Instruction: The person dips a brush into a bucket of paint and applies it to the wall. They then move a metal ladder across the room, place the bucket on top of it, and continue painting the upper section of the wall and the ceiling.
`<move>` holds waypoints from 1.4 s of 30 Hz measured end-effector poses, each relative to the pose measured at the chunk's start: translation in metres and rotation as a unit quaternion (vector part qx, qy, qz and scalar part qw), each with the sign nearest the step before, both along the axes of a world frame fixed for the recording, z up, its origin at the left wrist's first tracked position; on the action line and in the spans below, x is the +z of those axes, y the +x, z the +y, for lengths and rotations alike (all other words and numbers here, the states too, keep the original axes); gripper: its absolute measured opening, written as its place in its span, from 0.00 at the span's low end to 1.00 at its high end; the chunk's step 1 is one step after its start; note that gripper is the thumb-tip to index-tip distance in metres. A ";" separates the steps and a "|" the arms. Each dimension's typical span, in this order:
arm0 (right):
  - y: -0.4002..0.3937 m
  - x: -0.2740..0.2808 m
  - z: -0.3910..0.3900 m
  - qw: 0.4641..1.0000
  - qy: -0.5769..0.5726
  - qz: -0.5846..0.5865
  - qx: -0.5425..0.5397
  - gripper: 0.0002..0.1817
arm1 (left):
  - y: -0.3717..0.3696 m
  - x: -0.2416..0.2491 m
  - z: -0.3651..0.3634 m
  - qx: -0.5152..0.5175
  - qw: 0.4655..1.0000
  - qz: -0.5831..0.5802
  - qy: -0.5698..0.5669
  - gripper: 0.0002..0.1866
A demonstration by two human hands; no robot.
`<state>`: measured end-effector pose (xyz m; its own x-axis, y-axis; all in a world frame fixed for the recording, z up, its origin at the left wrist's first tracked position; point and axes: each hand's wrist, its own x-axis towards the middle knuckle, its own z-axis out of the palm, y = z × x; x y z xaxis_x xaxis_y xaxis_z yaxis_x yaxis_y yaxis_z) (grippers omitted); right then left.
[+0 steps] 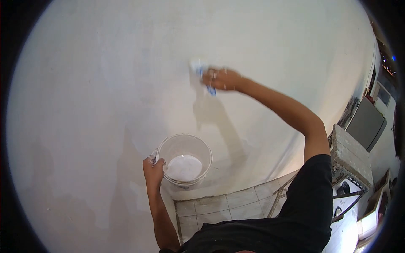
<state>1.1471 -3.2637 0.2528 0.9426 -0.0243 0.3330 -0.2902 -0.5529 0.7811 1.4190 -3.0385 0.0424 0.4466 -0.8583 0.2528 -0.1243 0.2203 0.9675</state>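
Note:
My right hand [222, 79] is closed round the blue handle of a paintbrush [198, 67], raised at the wall [139, 55]. White bristles point up and left, at or close against the wall; motion blurs them, so contact is hard to judge. Lower down, my left hand [154, 163] grips the rim of a clear plastic bucket [190, 145] at its left side. White paint [184, 168] lies in the bottom of the bucket. White smears show on the fingers of both hands.
A tiled floor [219, 208] lies below, meeting the wall's foot. To my right stands a paint-spattered bench or scaffold [352, 152] with metal legs. Beyond it is a grey fridge-like box [365, 122], with shelving [375, 206] at the lower right edge.

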 end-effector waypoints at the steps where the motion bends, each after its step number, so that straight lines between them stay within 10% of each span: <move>1: 0.001 -0.010 0.018 0.992 0.092 0.085 -0.013 0.14 | -0.004 0.005 -0.001 -0.004 1.000 -0.006 -0.008 0.13; 4: -0.013 0.000 0.036 0.947 0.313 0.059 -0.030 0.13 | -0.024 0.022 -0.015 -0.014 0.999 -0.018 -0.040 0.14; 8: -0.055 0.090 0.006 0.948 0.284 -0.129 0.059 0.14 | -0.046 0.048 -0.034 -0.049 0.998 -0.043 -0.028 0.14; 12: -0.095 0.181 0.005 0.968 -0.147 -0.195 0.058 0.17 | -0.078 0.083 -0.048 -0.053 0.997 -0.037 -0.036 0.15; 14: -0.104 0.203 0.012 0.959 -0.100 -0.264 0.015 0.18 | -0.088 0.093 -0.047 -0.044 0.998 -0.034 -0.040 0.15; 17: -0.108 0.168 -0.015 0.976 -0.025 -0.196 -0.091 0.16 | -0.108 0.111 -0.059 -0.060 0.994 -0.065 -0.061 0.15; 18: -0.115 0.134 -0.041 0.980 -0.151 -0.131 -0.014 0.16 | -0.115 0.115 -0.060 -0.064 0.993 -0.065 -0.069 0.15; 22: -0.116 0.025 -0.006 0.998 0.025 -0.024 0.056 0.12 | -0.128 0.112 -0.056 -0.073 0.994 -0.059 -0.050 0.15; 24: -0.123 0.019 0.024 0.962 0.272 0.024 -0.025 0.13 | -0.130 0.104 -0.066 -0.080 0.992 -0.078 -0.063 0.16; 28: -0.176 0.070 0.000 0.923 0.359 -0.132 0.026 0.11 | -0.157 0.102 -0.072 -0.091 0.984 -0.130 -0.076 0.14; 34: -0.259 0.223 -0.002 0.960 -0.003 -0.274 0.061 0.14 | -0.195 0.103 -0.063 -0.100 0.990 -0.098 -0.032 0.23; 42: -0.253 0.102 -0.031 0.980 0.032 -0.196 -0.004 0.22 | -0.226 0.085 -0.051 -0.110 0.990 -0.081 -0.031 0.23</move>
